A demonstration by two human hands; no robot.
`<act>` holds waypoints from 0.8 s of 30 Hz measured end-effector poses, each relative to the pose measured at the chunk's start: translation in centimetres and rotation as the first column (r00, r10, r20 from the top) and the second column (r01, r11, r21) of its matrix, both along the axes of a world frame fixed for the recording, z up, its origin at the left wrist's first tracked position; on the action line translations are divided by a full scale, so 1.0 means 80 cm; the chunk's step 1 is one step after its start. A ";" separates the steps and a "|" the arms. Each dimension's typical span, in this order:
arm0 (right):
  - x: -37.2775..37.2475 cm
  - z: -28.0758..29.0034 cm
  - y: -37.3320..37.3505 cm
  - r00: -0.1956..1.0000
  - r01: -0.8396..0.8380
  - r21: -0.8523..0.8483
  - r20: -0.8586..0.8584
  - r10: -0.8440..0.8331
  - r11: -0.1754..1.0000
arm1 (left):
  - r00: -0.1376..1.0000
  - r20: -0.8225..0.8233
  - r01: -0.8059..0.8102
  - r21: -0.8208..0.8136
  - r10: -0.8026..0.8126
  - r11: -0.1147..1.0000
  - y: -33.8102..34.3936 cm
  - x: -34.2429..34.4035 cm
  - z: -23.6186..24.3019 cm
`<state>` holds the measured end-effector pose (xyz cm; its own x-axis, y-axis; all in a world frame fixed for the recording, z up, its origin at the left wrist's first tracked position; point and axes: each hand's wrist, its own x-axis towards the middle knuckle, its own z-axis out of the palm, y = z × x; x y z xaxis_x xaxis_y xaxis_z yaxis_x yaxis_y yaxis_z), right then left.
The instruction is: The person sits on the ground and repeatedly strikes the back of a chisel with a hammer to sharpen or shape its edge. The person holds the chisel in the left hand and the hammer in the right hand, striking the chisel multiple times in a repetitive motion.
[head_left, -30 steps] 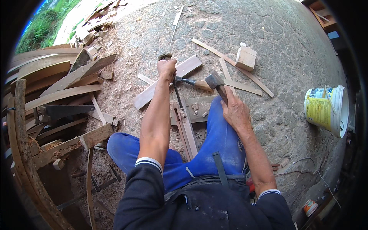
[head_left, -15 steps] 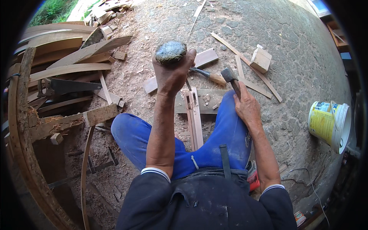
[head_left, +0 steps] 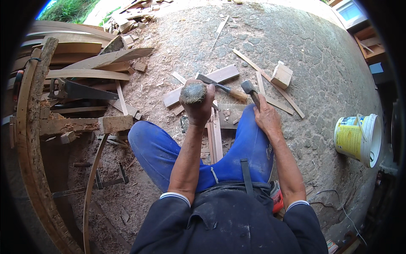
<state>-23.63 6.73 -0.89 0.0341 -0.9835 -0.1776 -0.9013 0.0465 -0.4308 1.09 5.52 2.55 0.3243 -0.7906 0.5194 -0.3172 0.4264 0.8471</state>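
Note:
My left hand (head_left: 198, 113) is wrapped round the upright handle of a chisel (head_left: 193, 92), whose worn, frayed butt faces up. Part of its blade shows beside the hand, over the end of a slotted wooden piece (head_left: 216, 137) between my legs; the tip's exact contact is hidden. My right hand (head_left: 267, 116) grips a hammer (head_left: 248, 87) by its handle near the head, resting at my right knee. Beyond both hands, a second chisel (head_left: 235, 94) with a wooden handle lies by a planed board (head_left: 224, 74).
Curved timbers and a handsaw (head_left: 84, 90) lie at left, near a rough wooden frame (head_left: 29, 127). A clamp (head_left: 112, 183) lies below them. At right are a wooden block (head_left: 281, 75), thin strips (head_left: 292, 99) and a tipped white-and-yellow bucket (head_left: 357, 139). Shavings cover the ground.
The whole view has shifted slightly. My left hand and its chisel appear lower and further right, covering more of the slotted piece. The hammer stays at my right knee.

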 end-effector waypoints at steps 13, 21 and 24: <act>-0.002 0.000 -0.002 1.000 -0.004 0.012 0.017 0.004 1.000 | 0.999 -0.005 0.051 0.130 -0.051 0.990 0.021 -0.006 0.015; 0.000 0.001 -0.002 1.000 -0.017 0.011 0.025 0.016 1.000 | 0.984 -0.140 0.114 0.051 -0.106 0.992 0.021 -0.002 -0.010; -0.002 -0.001 -0.002 1.000 -0.006 0.054 0.023 0.004 0.999 | 0.987 -0.137 0.098 0.066 -0.089 0.993 0.022 0.004 -0.008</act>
